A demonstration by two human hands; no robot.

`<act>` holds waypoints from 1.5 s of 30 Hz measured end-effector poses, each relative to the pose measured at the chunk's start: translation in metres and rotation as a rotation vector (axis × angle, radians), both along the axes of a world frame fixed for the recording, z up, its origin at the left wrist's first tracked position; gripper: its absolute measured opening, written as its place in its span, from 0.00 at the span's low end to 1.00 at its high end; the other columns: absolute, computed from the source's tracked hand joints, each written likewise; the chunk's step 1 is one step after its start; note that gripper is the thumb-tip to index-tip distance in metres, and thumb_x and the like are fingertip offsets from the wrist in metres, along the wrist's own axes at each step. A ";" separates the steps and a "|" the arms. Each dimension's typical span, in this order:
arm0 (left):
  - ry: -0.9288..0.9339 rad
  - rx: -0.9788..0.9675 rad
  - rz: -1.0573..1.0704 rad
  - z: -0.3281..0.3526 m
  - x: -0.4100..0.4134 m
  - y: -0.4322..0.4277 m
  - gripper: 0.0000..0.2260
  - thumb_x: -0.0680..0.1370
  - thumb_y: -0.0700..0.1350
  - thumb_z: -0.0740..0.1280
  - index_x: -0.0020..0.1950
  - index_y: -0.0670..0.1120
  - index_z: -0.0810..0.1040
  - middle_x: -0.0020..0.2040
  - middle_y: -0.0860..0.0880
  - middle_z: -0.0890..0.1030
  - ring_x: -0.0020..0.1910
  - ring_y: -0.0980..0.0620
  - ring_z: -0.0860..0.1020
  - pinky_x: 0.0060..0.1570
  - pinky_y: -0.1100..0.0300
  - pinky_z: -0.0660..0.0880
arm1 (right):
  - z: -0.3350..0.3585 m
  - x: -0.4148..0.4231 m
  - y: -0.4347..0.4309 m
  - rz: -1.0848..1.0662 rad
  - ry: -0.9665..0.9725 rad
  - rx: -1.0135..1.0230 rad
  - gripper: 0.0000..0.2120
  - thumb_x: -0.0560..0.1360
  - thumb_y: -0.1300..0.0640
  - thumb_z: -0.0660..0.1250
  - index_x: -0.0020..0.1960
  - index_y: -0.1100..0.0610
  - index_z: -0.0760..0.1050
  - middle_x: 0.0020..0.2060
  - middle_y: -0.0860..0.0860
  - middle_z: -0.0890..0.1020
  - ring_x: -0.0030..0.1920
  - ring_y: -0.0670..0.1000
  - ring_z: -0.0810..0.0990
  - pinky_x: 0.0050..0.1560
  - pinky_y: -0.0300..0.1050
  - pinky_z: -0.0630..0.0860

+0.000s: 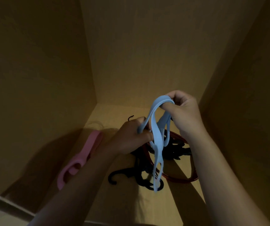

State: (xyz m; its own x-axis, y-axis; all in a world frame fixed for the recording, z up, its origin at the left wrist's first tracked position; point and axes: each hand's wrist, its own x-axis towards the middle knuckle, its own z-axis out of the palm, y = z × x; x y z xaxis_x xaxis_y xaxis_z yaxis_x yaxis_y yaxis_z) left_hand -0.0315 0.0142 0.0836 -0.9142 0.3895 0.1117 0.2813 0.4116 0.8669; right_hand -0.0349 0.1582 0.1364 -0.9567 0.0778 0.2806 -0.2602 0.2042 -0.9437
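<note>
Dim overall, warm yellow-brown cast. Light comes from behind the person; brightest patch is the cupboard floor [108, 115] near the back corner. Left forearm [82, 185] & right forearm [220, 168] throw broad shadows fwd. One covers the pink hangers [82, 154], w/ wedge-shaped lit strips btw the shadows at bottom centre. Blue hangers [158, 144] soft, lower tips motion-blurred. Black hangers [178, 151] lose detail in the dark. Wide-angle stretch splays the side walls [33, 62] outward at the edges. Fine texture smeared throughout.
</note>
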 end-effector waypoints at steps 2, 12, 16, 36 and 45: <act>-0.064 0.112 -0.061 -0.002 0.002 0.003 0.22 0.68 0.53 0.63 0.48 0.34 0.73 0.43 0.32 0.74 0.41 0.37 0.76 0.43 0.44 0.72 | -0.001 0.000 -0.002 0.006 0.000 0.003 0.09 0.70 0.65 0.68 0.34 0.55 0.74 0.31 0.52 0.74 0.33 0.48 0.70 0.30 0.33 0.69; -0.233 0.280 -0.097 -0.004 0.006 0.004 0.10 0.71 0.44 0.56 0.43 0.47 0.78 0.26 0.58 0.72 0.25 0.60 0.69 0.28 0.68 0.68 | 0.002 0.000 0.000 -0.001 0.010 0.036 0.10 0.71 0.64 0.68 0.35 0.52 0.75 0.34 0.51 0.75 0.37 0.49 0.73 0.39 0.41 0.72; -0.291 0.376 -0.129 0.007 0.012 0.008 0.09 0.67 0.48 0.61 0.36 0.43 0.76 0.29 0.54 0.76 0.26 0.60 0.71 0.27 0.70 0.67 | 0.001 0.000 -0.001 0.004 0.014 0.018 0.09 0.71 0.64 0.68 0.35 0.53 0.75 0.34 0.51 0.76 0.38 0.50 0.74 0.41 0.43 0.74; -0.103 0.393 0.137 -0.002 0.004 -0.007 0.04 0.74 0.37 0.64 0.39 0.42 0.70 0.30 0.48 0.68 0.24 0.57 0.68 0.29 0.64 0.67 | -0.006 -0.013 0.006 -0.039 -0.012 0.020 0.09 0.72 0.63 0.67 0.34 0.55 0.73 0.31 0.50 0.73 0.34 0.47 0.70 0.36 0.39 0.70; -0.439 0.765 -0.039 0.019 -0.007 -0.029 0.11 0.74 0.51 0.62 0.44 0.45 0.80 0.26 0.53 0.68 0.23 0.57 0.65 0.25 0.65 0.66 | -0.013 -0.033 -0.012 0.147 -0.198 0.040 0.07 0.74 0.57 0.65 0.39 0.54 0.77 0.33 0.51 0.76 0.32 0.47 0.71 0.34 0.42 0.65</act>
State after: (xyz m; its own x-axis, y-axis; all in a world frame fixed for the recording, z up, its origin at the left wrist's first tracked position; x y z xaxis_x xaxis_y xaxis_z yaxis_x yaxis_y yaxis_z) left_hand -0.0386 -0.0151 0.1027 -0.9234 0.3838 -0.0034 -0.1401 -0.3288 0.9339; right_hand -0.0676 0.1464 0.1239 -0.9936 -0.0736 0.0861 -0.1002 0.2162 -0.9712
